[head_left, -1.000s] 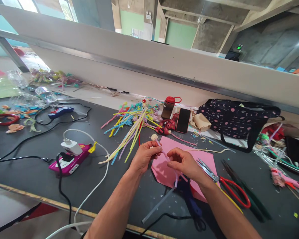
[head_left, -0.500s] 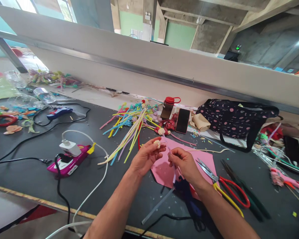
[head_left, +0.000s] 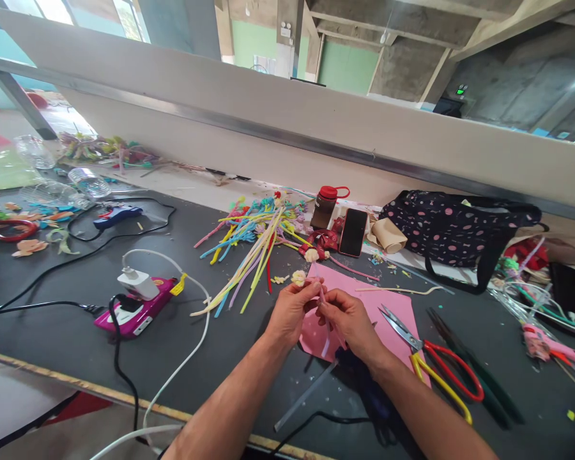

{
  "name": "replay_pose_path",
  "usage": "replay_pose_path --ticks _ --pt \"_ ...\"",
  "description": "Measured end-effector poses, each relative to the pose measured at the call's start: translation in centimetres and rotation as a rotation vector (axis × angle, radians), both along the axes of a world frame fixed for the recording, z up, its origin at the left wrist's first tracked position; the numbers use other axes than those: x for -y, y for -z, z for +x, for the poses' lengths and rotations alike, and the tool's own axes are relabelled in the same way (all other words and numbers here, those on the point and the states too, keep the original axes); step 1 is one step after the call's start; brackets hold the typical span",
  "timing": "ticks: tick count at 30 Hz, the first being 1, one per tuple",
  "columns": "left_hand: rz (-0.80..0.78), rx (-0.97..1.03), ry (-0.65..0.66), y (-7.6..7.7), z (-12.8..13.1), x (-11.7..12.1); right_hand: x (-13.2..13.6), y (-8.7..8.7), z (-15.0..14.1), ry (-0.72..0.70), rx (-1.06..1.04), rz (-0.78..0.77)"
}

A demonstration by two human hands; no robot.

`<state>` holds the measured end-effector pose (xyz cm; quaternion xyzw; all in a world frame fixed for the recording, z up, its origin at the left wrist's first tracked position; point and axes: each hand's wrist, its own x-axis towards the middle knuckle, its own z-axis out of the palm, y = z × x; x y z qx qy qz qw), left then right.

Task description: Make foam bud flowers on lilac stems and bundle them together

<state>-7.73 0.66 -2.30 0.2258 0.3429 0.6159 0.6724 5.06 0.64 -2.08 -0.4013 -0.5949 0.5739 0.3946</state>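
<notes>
My left hand (head_left: 290,312) and my right hand (head_left: 351,316) meet above a pink sheet (head_left: 397,305), both with fingers closed in a pinch. A small cream flower (head_left: 298,277) sticks out above the left fingertips, which grip it. From between my right fingers a lilac pipe cleaner (head_left: 326,343) hangs down; its upper part passes close to the left thumb. Whether flower and pipe cleaner touch is hidden by the fingers. Beneath the right wrist lies a dark blue glue gun (head_left: 361,377), partly covered, with a clear glue stick (head_left: 304,397) pointing out toward the lower left.
Scissors (head_left: 424,348) with red and yellow handles and dark pliers (head_left: 479,370) lie right of the sheet. Behind are colourful pipe cleaners (head_left: 249,255), a bottle (head_left: 324,207), a phone (head_left: 353,232) and a patterned bag (head_left: 450,230). A magenta power strip (head_left: 146,313) trails cables at left.
My hands have come together. The left hand, spread around the cream flower before, has turned and now pinches below it, while the right hand still holds the lilac pipe cleaner.
</notes>
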Motion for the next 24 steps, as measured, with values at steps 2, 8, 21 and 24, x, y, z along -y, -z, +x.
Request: replay_pose_path --ticks 2,8,21,24 --pt "-0.001 -0.03 -0.01 0.0 -0.2 -0.1 -0.2 -0.2 0.2 -0.03 0.048 0.027" --pt "0.017 -0.134 -0.115 0.6 -0.6 -0.5 -0.7 -0.1 0.9 -0.174 0.182 0.055" --pt "0.114 -0.497 -0.101 0.1 -0.6 -0.5 -0.3 -1.1 1.8 0.017 0.823 0.632" --pt "0.129 -0.512 -0.067 -0.1 -0.7 -0.5 -0.5 -1.4 2.1 -0.008 0.854 0.732"
